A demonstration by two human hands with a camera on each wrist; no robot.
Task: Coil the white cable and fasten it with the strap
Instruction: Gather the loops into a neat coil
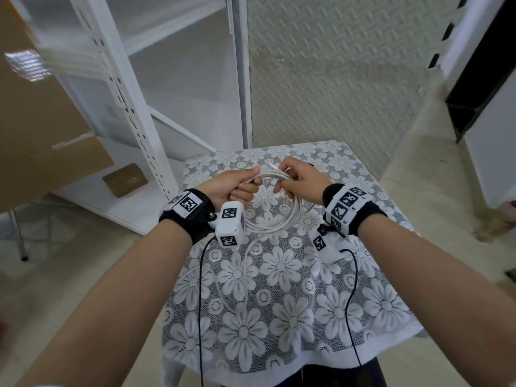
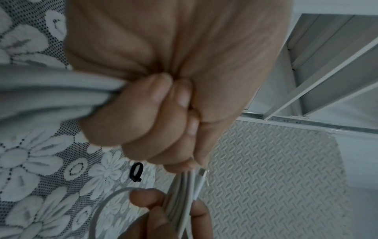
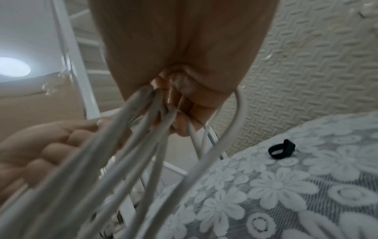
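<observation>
- My left hand (image 1: 229,184): grip closed tight round the gathered loops of the white cable (image 1: 290,216); in the left wrist view the fingers (image 2: 131,122) are curled fully into the palm, with the bundle coming out of the fist on both sides
- My right hand (image 1: 303,178): grip also closed on the same bundle, just beside the left; in the right wrist view the fingertips (image 3: 184,103) pinch several strands together; one loop bows out past the hand on the tabletop side
- A metal-tipped connector (image 2: 201,172) of the cable sticks out between the two hands, touching the tip of my left thumb
- Cable position: coil held in both grips above the far half of the tabletop (image 1: 363,325); its lower loops hang down to the lace cloth (image 1: 279,303) between my wrists; I cannot tell whether they rest on it; a loose tail of cable runs along the cloth towards me
- Strap (image 3: 282,149): black, curled into a small ring, lying on the cloth near the far edge, apart from both hands and untouched
- Containers: a cardboard box (image 1: 39,135) on the left, contents not visible; a small brown box (image 1: 125,180) on the low white shelf (image 1: 111,208)
</observation>
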